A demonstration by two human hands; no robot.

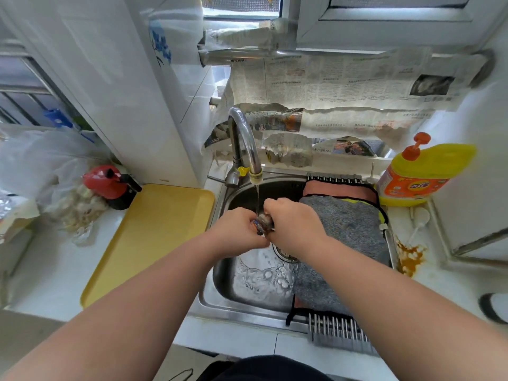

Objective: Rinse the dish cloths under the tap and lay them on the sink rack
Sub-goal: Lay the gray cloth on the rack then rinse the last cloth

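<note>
Beyond both forearms [137,312], rinsing a wadded dish cloth [265,222] under the running tap [244,144].
Clamps left grip [236,232] and right grip [294,224] round either end, wad squeezed between them in the stream; further right, grey cloth [349,235] and pink cloth [338,189] already laid on the sink rack [338,329], so probably only this one left.
</note>
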